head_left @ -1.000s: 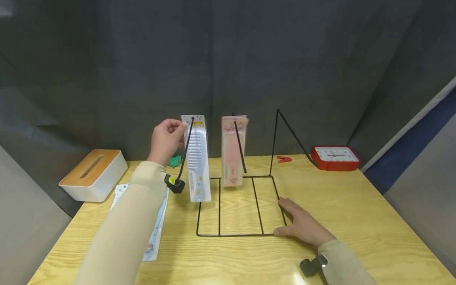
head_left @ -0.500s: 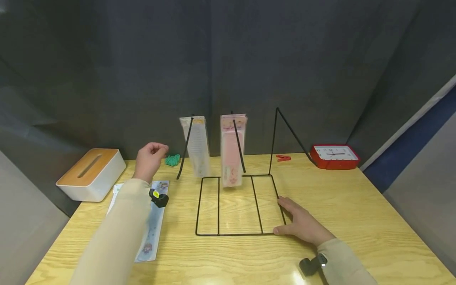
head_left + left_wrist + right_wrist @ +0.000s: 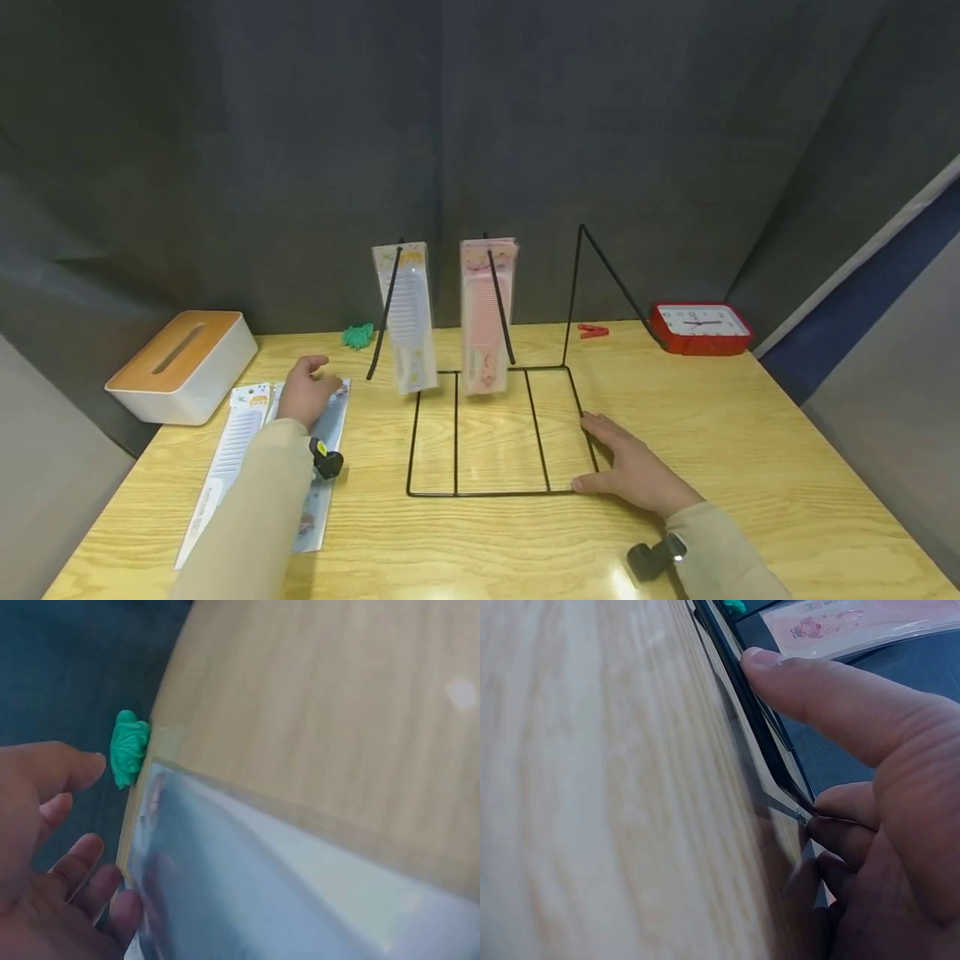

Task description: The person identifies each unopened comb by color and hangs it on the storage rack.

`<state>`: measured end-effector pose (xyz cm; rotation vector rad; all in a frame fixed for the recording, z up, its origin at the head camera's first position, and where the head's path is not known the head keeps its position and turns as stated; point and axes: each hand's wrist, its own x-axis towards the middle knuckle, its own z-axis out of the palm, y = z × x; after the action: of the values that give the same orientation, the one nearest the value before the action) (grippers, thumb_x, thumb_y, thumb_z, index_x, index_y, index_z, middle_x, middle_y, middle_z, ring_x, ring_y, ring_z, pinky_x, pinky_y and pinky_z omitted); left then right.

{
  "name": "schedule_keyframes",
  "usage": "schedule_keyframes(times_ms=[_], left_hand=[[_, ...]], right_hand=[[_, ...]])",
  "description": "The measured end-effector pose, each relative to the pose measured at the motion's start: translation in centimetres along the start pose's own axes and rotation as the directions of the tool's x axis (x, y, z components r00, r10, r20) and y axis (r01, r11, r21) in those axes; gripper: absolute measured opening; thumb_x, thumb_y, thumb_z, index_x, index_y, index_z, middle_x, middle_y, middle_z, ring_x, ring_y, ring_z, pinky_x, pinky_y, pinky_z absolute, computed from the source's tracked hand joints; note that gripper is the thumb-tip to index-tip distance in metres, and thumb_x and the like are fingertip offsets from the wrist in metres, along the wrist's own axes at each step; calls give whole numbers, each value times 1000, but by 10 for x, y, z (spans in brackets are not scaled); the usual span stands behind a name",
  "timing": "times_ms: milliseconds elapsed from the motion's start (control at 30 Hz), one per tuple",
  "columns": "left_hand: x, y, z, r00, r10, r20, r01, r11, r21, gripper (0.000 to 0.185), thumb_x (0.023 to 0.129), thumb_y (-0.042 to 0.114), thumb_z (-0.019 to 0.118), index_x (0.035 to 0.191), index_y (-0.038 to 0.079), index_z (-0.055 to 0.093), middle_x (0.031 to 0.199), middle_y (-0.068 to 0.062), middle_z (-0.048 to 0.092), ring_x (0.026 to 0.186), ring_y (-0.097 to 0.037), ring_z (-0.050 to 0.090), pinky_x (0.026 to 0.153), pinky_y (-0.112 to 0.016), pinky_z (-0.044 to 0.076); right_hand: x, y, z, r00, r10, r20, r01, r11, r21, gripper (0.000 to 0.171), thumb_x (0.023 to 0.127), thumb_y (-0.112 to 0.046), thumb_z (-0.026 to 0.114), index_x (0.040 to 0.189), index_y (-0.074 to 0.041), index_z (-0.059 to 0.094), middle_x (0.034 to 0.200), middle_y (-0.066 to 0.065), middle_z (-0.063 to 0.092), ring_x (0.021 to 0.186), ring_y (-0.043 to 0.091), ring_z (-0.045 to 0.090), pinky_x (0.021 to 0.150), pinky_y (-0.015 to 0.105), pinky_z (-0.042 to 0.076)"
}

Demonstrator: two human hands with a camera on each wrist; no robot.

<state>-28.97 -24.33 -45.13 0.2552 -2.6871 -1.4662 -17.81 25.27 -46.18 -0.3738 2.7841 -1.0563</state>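
My left hand (image 3: 307, 392) hovers over the upper end of a blue packaged comb (image 3: 322, 492) lying on the table, fingers loosely spread and holding nothing. Its clear wrapping (image 3: 217, 877) fills the lower part of the left wrist view. Beside it lies a second packaged comb (image 3: 228, 454), white-blue, partly under my forearm. My right hand (image 3: 633, 467) rests at the front right corner of a black wire display rack (image 3: 495, 494), thumb on the front rod and fingers along the side rod. A blue packaged comb (image 3: 408, 333) hangs from the rack's left hook; pink packaged combs (image 3: 483, 333) hang from the middle one.
The rack's right hook (image 3: 618, 279) is bare. A tissue box (image 3: 202, 375) with a wooden lid stands at the left. Behind the rack lie a green bundle (image 3: 357, 335) and a red clip (image 3: 592, 331). A red clock (image 3: 701, 328) sits at the back right.
My left hand has let go of the blue packaged comb on the left hook and come down leftward to the combs on the table. The hung comb has swung. My right hand has stayed put.
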Motion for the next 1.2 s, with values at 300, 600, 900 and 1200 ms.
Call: schedule_keyframes(times_ms=[300, 600, 900, 1200], left_hand=[[-7, 3, 3, 1000, 19, 10, -21, 942, 335, 77, 87, 23, 73, 150, -1, 36, 148, -36, 32, 129, -55, 31, 105, -62, 32], [-4, -2, 4, 998, 58, 16, -59, 906, 419, 77, 86, 29, 76, 146, -3, 40, 138, -36, 41, 127, -57, 36, 104, -63, 35], [-4, -5, -1, 988, 151, -10, -139, 933, 332, 47, 96, 9, 66, 139, 1, 50, 129, -27, 50, 113, -43, 54, 94, -54, 46], [-31, 14, -10, 976, 219, 1, -213, 948, 238, 24, 98, 14, 67, 120, 7, 65, 117, -13, 67, 106, -31, 62, 86, -46, 50]], right_hand=[[0, -4, -1, 1000, -23, -10, 23, 1000, -16, 107, 76, -53, 84, 155, -1, 34, 163, 18, 25, 149, 44, 17, 114, 65, 20], [1, -2, 0, 1000, -23, -13, 23, 999, -35, 106, 75, -53, 83, 154, -1, 35, 162, 19, 25, 149, 44, 18, 113, 66, 20], [0, -3, 1, 1000, -2, -6, 2, 1000, -11, 106, 75, -52, 84, 155, -3, 34, 163, 17, 25, 150, 43, 15, 114, 66, 19], [0, 0, 0, 1000, -6, -7, 6, 1000, -14, 105, 76, -53, 83, 155, -3, 34, 163, 17, 24, 150, 44, 16, 114, 66, 19]])
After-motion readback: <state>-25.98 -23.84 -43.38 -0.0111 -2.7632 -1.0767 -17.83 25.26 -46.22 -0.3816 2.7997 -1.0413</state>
